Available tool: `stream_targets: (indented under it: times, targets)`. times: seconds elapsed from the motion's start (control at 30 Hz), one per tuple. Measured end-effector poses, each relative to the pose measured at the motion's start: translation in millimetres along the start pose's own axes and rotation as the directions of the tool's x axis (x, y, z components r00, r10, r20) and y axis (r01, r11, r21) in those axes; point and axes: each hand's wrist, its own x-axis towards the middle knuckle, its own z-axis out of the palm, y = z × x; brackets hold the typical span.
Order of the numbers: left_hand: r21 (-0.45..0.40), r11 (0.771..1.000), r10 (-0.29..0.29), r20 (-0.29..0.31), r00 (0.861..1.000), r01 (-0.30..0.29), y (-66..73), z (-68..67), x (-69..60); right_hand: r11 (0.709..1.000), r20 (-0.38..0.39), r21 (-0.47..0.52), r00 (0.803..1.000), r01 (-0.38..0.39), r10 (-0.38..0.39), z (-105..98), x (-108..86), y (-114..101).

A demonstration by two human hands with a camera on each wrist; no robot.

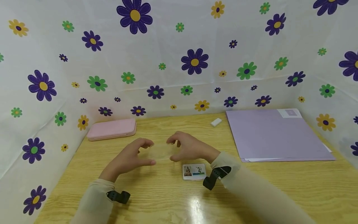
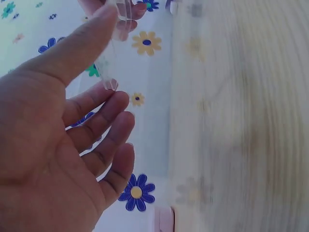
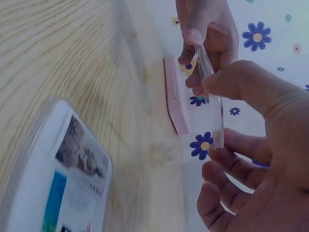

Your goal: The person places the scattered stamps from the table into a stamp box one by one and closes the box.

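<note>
Between my two hands, above the wooden table, is a thin, clear rectangular plastic lid (image 1: 161, 151). My left hand (image 1: 128, 158) pinches its left end between thumb and fingers. At the other end, my right hand (image 1: 193, 147) grips it the same way. Seen edge-on in the right wrist view, the clear lid (image 3: 216, 113) has a raised rim and looks see-through. A small white case (image 1: 194, 172) with printed pictures on top lies flat on the table, just below my right hand.
A pink pencil case (image 1: 112, 129) lies at the back left. Toward the back stands a small white eraser-like block (image 1: 216, 122). A purple folder (image 1: 279, 135) with papers inside covers the right side. Flower-printed cloth (image 1: 167, 40) walls the table's back and sides.
</note>
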Motion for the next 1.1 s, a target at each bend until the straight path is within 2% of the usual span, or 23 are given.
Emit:
stream_targets:
  times: [0.27,0.57,0.73,1.1]
  targets:
    - [-0.052,0.996,0.079,0.003,0.997,-0.079,23.6,7.4,4.0,0.999,-0.034,0.038,0.999,0.036,-0.034,-17,-32.4,4]
    - [-0.08,0.986,0.145,-0.003,0.989,-0.145,45.6,20.0,5.2,0.999,-0.091,0.01,0.995,0.052,-0.051,-27,-63.8,5]
    - [-0.087,0.984,0.152,-0.011,0.988,-0.153,53.3,27.5,4.2,0.997,-0.102,0.024,0.993,0.067,-0.064,-28,-75.1,6]
    - [-0.081,0.986,0.144,0.011,0.989,-0.143,65.2,41.6,8.2,0.998,-0.132,0.053,0.991,0.04,-0.033,-25,-96.4,16]
